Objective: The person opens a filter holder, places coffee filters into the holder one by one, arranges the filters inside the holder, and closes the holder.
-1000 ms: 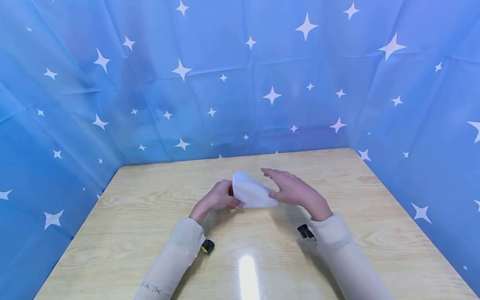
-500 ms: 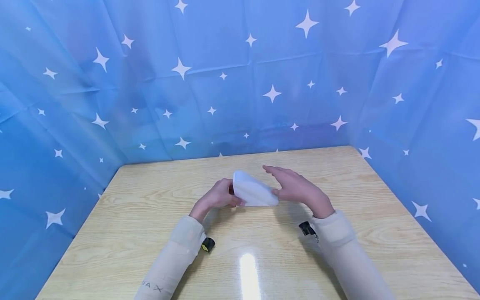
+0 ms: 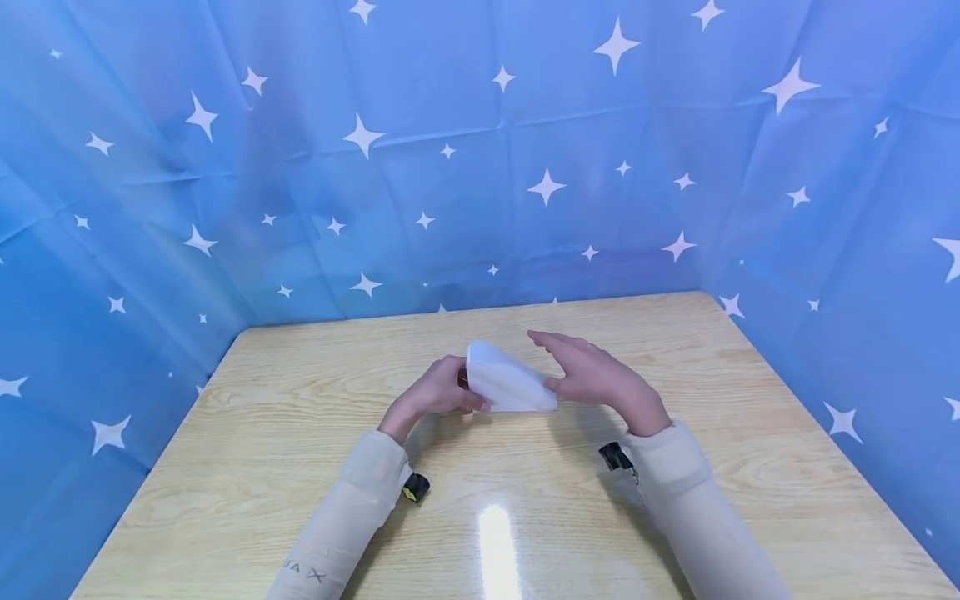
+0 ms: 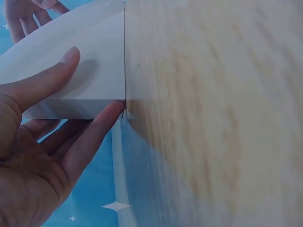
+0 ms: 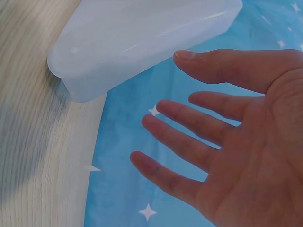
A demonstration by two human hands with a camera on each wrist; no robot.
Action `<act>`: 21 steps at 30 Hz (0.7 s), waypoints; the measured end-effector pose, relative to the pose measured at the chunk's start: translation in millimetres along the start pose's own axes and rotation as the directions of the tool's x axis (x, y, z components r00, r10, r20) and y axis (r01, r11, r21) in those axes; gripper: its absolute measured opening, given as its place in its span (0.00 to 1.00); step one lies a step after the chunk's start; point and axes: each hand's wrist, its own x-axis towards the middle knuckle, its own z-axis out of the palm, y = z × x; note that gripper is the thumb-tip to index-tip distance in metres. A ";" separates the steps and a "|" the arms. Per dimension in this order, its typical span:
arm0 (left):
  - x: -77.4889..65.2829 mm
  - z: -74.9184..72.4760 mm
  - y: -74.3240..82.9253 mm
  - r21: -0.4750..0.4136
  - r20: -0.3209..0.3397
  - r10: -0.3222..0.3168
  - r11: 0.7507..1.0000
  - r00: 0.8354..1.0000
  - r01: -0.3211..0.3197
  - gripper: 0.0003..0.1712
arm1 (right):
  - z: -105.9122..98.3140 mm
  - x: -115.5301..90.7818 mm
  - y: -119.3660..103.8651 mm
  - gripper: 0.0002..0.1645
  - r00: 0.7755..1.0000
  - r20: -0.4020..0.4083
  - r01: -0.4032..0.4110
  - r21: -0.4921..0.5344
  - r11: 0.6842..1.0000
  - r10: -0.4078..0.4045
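Observation:
A white translucent plastic piece [image 3: 506,382], wedge-shaped with a long sloping edge, stands at mid-table in the head view. Its left end is gripped by my left hand [image 3: 442,389], thumb on the near face and fingers round the end. In the left wrist view the thumb [image 4: 57,75] lies along the white wall [image 4: 94,47], and a fingertip reaches its bottom corner at the table. Just off the low right end, my right hand [image 3: 596,375] is held with its fingers extended. The right wrist view shows its palm facing the rounded end of the piece [image 5: 113,56], fingers spread and holding nothing.
Under both hands is a pale wood-grain table [image 3: 315,350], with a bright light reflection [image 3: 497,550] near the front. Blue star-patterned cloth [image 3: 465,167] hangs behind it and along both sides. Small black devices [image 3: 617,457] hang at both sleeve cuffs.
My right hand has shifted slightly to the right, its thumb now overlapping the piece's sloping edge less. The left hand and the white piece stay nearly as they were.

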 end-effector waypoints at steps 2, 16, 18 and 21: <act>-0.2 -0.2 -0.6 0.003 -0.003 0.001 1.000 1.000 -0.001 0.26 | -0.4 0.6 0.5 0.45 1.000 0.004 -0.006 0.000 1.000 0.006; -1.1 -3.0 -1.0 0.009 0.027 0.023 1.000 0.999 -0.023 0.28 | -1.5 1.5 1.5 0.45 0.999 0.022 -0.024 0.004 1.000 0.024; -1.2 -3.0 -0.7 0.012 0.029 0.020 1.000 0.999 -0.020 0.29 | -1.5 1.0 1.8 0.45 1.000 0.022 -0.020 0.005 1.000 0.020; -1.4 -4.0 -0.9 0.018 0.030 0.009 1.000 0.999 -0.010 0.29 | -1.5 0.6 2.7 0.45 0.999 0.032 -0.010 0.010 1.000 0.009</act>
